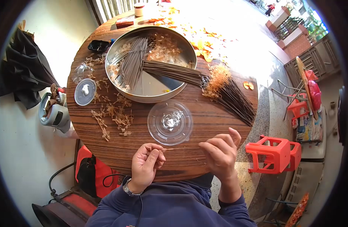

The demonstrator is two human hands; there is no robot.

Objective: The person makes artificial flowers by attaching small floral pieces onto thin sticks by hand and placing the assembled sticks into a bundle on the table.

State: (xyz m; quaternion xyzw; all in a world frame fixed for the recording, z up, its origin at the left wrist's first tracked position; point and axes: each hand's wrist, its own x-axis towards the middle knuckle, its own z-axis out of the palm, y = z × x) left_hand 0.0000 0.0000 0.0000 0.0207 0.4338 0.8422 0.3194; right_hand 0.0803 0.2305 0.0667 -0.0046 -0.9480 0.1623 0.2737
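My left hand [148, 162] is closed, with thumb and forefinger pinching a thin brown stem [175, 148] at the table's front edge. The stem's fine line runs right toward the pinched fingertips of my right hand [222, 153], whose little finger is raised. Just beyond my hands lies a clear plastic lid [153, 130] with a dab of white paste [171, 122] at its centre. Behind it stands a round metal tin [143, 99] holding a bundle of thin wires [134, 62] and light-brown dried bits. A dark stem bundle [234, 100] with orange tufts rests across its rim.
Dried brown sprigs [115, 113] lie left on the round wooden table [204, 128], near a small lid with white paste [85, 98]. Orange petals [204, 49] spread at the back. Red stools [274, 155] stand right; a bin [56, 115] stands left.
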